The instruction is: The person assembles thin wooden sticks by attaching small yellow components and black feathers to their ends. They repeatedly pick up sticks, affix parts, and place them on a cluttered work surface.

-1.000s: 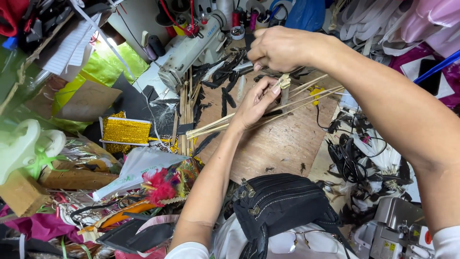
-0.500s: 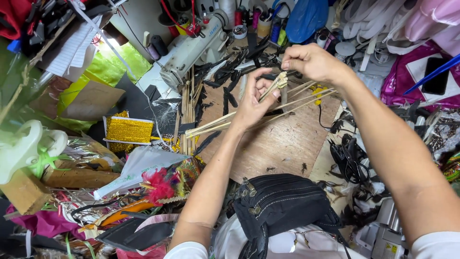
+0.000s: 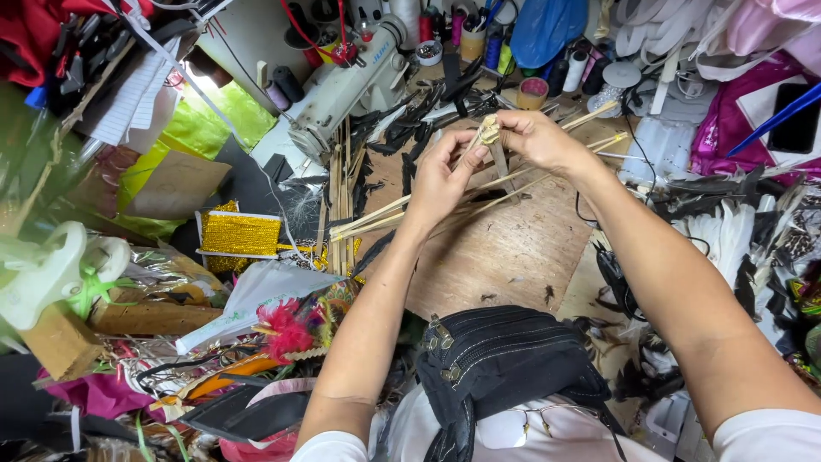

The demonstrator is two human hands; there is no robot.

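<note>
A wooden worktop (image 3: 513,248) at mid-frame is crowded by a sewing machine (image 3: 351,85) at upper centre. What is pinched at the fingertips is hard to make out, perhaps a small knot. Thin pale sticks (image 3: 410,205) are gripped by the left hand (image 3: 440,180) and right hand (image 3: 539,137), fanned above the board.

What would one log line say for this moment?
left hand: grips stick bundle | right hand: pinches tan strip | below: wooden board

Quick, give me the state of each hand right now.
Left hand: closed, grip on the bundle of thin wooden sticks.
Right hand: closed, fingers pinching the pale binding on the same bundle.
</note>
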